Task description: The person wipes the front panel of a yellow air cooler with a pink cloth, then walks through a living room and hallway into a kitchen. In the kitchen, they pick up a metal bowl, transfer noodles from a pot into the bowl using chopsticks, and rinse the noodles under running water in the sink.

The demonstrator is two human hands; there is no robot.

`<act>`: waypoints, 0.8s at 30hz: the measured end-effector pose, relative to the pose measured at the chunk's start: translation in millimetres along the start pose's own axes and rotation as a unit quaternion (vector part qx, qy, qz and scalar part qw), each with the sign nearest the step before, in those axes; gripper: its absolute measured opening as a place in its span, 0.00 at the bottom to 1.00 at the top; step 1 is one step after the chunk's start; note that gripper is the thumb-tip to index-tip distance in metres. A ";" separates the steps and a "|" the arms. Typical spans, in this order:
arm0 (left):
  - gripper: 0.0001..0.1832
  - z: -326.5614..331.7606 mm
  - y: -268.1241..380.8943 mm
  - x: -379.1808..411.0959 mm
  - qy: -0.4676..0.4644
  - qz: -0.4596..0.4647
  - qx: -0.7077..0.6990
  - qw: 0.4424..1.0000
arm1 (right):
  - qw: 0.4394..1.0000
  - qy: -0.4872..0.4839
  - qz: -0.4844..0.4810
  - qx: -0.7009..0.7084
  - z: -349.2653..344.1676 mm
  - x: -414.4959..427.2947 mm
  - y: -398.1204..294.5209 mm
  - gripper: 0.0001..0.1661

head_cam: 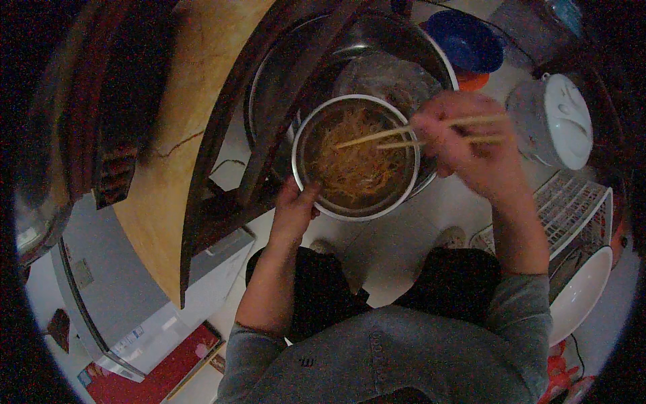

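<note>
My left hand [298,204] grips the lower left rim of a round metal bowl [356,218] with a pale edge. Inside it lies a tangle of thin yellowish-brown shreds [358,166]; what food they are I cannot tell. A pair of pale chopsticks [376,137] is held in my right hand [462,141], which looks blurred over the bowl's right side. The chopsticks' tips point left, over the shreds and slightly apart. Behind the bowl sits a large dark metal basin [434,35], with a translucent, plastic-looking sheet or bag [383,73] in it.
A wooden table [166,202] with a dark edge rises at left, above a white appliance [116,272]. At right are a white-lidded pot [568,121], a white wire rack [573,207] and a white basin [580,298]. A blue basin [464,43] stands at the back.
</note>
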State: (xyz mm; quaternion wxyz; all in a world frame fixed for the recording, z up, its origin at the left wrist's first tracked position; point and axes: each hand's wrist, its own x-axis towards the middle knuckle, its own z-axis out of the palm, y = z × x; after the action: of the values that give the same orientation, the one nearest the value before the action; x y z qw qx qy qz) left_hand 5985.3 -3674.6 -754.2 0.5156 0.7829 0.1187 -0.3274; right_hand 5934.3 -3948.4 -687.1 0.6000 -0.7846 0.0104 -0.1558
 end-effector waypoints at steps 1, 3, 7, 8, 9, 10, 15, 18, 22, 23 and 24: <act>0.11 3.4 3.8 -1.4 0.007 -0.004 -0.001 1.000 | 1.000 -0.008 -0.025 -0.015 1.1 0.2 1.3 0.09; 0.09 7.0 9.8 -3.1 0.010 -0.015 -0.006 1.000 | 0.996 -0.025 -0.076 -0.045 2.5 1.3 3.5 0.08; 0.09 7.6 7.0 -3.2 0.001 -0.023 -0.019 1.000 | 0.995 0.070 0.074 0.019 -13.0 -3.0 -12.9 0.08; 0.09 7.0 3.6 -3.2 0.000 -0.019 -0.021 1.000 | 0.988 0.088 0.122 0.035 -18.6 -2.9 -17.1 0.09; 0.10 7.3 2.6 -2.1 -0.001 -0.017 -0.013 1.000 | 0.978 0.111 0.171 0.049 -22.6 -3.8 -19.3 0.09; 0.11 7.4 1.6 -1.2 -0.002 -0.016 -0.005 1.000 | 0.971 0.183 0.138 0.065 -18.9 -5.2 -12.9 0.10; 0.14 10.6 12.2 -8.7 0.022 -0.043 0.052 0.997 | 0.965 0.169 0.139 -0.148 -38.7 10.5 41.7 0.13; 0.14 6.2 12.6 -9.2 -0.030 -0.032 0.114 0.992 | 0.958 0.086 0.066 -0.267 -39.4 6.7 111.1 0.12; 0.13 7.3 21.4 -18.7 -0.103 -0.035 0.193 0.975 | 0.966 0.038 0.141 -0.212 -26.5 3.7 141.7 0.12; 0.14 9.1 26.4 -21.4 -0.131 -0.033 0.197 0.971 | 0.967 0.044 0.139 -0.210 -24.1 3.9 141.5 0.13; 0.14 9.6 28.4 -23.7 -0.157 -0.032 0.200 0.967 | 0.968 0.050 0.135 -0.207 -21.4 5.6 138.7 0.14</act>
State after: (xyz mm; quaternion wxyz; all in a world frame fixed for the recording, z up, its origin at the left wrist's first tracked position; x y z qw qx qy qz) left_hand 5978.5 -3692.0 -720.9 0.3496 0.8049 -0.0066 -0.4795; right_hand 5957.8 -4008.4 -811.9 0.4385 -0.8743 0.1788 -0.1068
